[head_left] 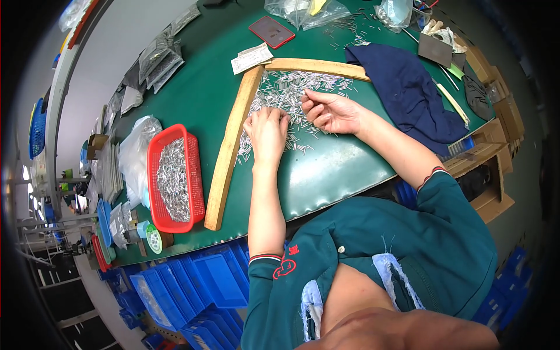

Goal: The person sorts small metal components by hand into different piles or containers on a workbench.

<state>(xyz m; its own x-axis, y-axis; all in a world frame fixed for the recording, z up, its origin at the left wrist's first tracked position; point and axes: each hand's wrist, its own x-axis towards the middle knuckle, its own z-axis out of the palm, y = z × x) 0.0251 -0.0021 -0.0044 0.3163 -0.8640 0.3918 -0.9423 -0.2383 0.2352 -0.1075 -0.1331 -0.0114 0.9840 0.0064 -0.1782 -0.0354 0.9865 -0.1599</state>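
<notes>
A heap of small silvery metal pins (286,87) lies spread on the green tabletop, inside the corner of two wooden bars. Over the heap's near left part is my left hand (268,129), back up, fingers bent down and drawn together at the pins; its fingertips are partly hidden. My right hand (333,112) is at the heap's right side, palm turned inward. Its fingers curl in, with thumb and forefinger closed together. Whatever either hand may grip is too small or hidden to make out.
Long wooden bar (233,151) and shorter bar (321,67) border the pins. A red basket (198,181) full of metal pieces stands left. Dark blue cloth (402,93) lies right. Behind are paper slips (251,58) and a red-edged phone (272,31). Blue bins (219,280) sit below the table.
</notes>
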